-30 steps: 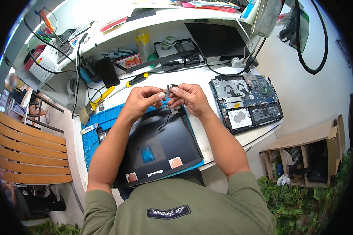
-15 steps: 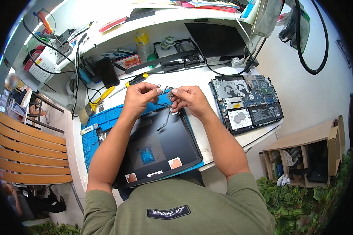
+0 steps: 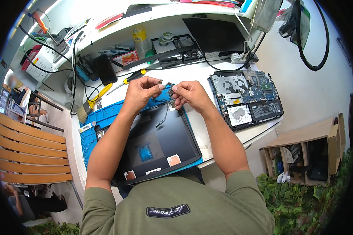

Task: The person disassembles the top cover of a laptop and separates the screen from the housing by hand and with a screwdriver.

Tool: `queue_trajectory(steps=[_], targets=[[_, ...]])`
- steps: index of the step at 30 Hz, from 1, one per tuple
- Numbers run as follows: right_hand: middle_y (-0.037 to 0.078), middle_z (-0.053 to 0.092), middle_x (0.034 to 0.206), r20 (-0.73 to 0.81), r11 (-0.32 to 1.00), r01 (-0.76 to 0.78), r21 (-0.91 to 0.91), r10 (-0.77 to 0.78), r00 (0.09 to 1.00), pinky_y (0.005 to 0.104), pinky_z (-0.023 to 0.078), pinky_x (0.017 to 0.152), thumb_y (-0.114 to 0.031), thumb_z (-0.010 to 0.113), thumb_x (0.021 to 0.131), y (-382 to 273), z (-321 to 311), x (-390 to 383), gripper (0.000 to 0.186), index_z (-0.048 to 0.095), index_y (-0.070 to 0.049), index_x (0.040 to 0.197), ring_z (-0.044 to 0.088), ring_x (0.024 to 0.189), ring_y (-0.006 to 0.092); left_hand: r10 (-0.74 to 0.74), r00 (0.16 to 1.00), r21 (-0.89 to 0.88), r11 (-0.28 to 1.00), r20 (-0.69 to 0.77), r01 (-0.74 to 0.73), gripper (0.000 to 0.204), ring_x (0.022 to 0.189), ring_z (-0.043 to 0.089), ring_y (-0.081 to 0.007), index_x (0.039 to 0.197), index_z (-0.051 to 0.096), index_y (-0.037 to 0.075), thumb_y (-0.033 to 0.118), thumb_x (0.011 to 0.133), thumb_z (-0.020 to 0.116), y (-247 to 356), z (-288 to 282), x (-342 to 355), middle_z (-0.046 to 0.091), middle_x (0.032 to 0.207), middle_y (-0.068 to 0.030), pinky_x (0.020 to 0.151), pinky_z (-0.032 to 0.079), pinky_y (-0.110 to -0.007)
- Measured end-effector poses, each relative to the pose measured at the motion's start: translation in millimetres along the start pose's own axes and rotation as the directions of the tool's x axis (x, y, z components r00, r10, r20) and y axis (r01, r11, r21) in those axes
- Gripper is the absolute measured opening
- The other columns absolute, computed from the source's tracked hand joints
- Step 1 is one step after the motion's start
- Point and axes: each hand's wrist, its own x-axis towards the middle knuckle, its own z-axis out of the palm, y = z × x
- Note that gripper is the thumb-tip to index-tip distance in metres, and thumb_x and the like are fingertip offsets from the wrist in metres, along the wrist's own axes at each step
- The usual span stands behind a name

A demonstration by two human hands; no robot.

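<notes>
Above the far edge of a black laptop lid (image 3: 172, 137), my two hands are close together. My right hand (image 3: 192, 96) pinches a small metal part (image 3: 170, 91) that looks like a laptop hinge. A thin dark strip (image 3: 162, 119) slants over the lid just below it. Close by on the left, my left hand (image 3: 141, 94) is closed, thumb against fingertips, on a tiny dark piece (image 3: 160, 81) too small to name. The lid lies on a blue work mat (image 3: 106, 118), with blue film at its middle and stickers along its near edge.
An opened laptop base (image 3: 245, 100) with bare boards and battery sits to the right. Left of the mat lie a brush (image 3: 84, 111) and a yellow-black screwdriver (image 3: 134, 76). A phone (image 3: 104, 69) leans under the shelf. A black cable (image 3: 300, 51) hangs at upper right.
The tiny piece at my left fingertips has tilted and risen slightly. My right hand has turned the metal part a little. Both hands stay over the lid's far edge.
</notes>
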Motion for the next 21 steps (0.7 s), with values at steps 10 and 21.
queue_trajectory(steps=[10, 21], targets=[[0.010, 0.072, 0.079, -0.062, 0.991, 0.006, -0.131, -0.014, 0.998, 0.0304, 0.062, 0.054, -0.020, 0.070, 0.106, 2.5, -2.0, 2.4, 0.028, 0.072, 0.006, 0.095, 0.071, 0.063, 0.0153, 0.008, 1.000, 0.015, 1.000, -0.014, -0.007, 0.026, 0.073, 0.064, -0.0106, 0.106, 0.074, -0.002, 0.013, 0.089, 0.088, 0.7, 7.6, -0.8, 0.074, 0.085, -0.0060, 0.070, 0.050, -0.027], [0.008, 0.071, 0.075, -0.083, 0.984, -0.019, -0.178, 0.004, 0.997, 0.0301, 0.060, 0.054, -0.021, 0.072, 0.104, 4.2, -6.6, 3.5, 0.028, 0.073, 0.004, 0.093, 0.070, 0.060, 0.0147, -0.009, 1.000, 0.031, 0.999, -0.007, 0.009, 0.026, 0.074, 0.064, -0.0105, 0.105, 0.075, -0.001, 0.015, 0.089, 0.088, 3.1, 12.2, 2.5, 0.075, 0.086, -0.0053, 0.071, 0.051, -0.027]])
